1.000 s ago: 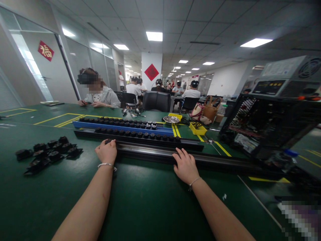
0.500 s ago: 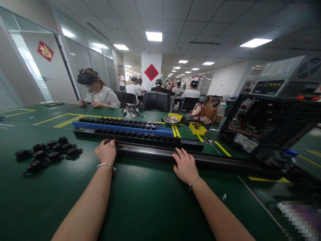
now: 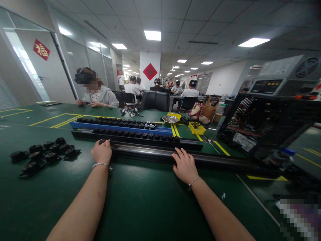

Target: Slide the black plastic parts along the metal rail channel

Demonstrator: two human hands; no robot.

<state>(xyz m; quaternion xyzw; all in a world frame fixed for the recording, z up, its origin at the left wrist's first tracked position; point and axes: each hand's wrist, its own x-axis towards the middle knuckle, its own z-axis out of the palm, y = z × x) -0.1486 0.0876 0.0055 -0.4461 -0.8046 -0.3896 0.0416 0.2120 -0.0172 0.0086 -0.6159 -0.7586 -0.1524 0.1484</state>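
Observation:
My left hand (image 3: 101, 152) is closed around a small black part (image 3: 101, 141) at the left end of a long black rail (image 3: 155, 152). Farther right, my right hand (image 3: 184, 164) rests with spread fingers on the near edge of that rail. Behind it lie a second black rail (image 3: 187, 144) and a blue rail (image 3: 163, 130), both carrying rows of small black parts (image 3: 132, 134). A loose pile of black parts (image 3: 51, 157) sits on the green table (image 3: 140, 204) to the left of my left hand.
On the right stands an open black computer case (image 3: 250, 124) under a grey power supply (image 3: 281, 72). Beyond the rails are a metal bowl (image 3: 170, 119) and a yellow tray (image 3: 197, 128). A person (image 3: 96, 95) sits across the table at the left.
My left hand has shifted slightly left along the rail's end, still closed on the black part. My right hand stays in place. The view has turned slightly.

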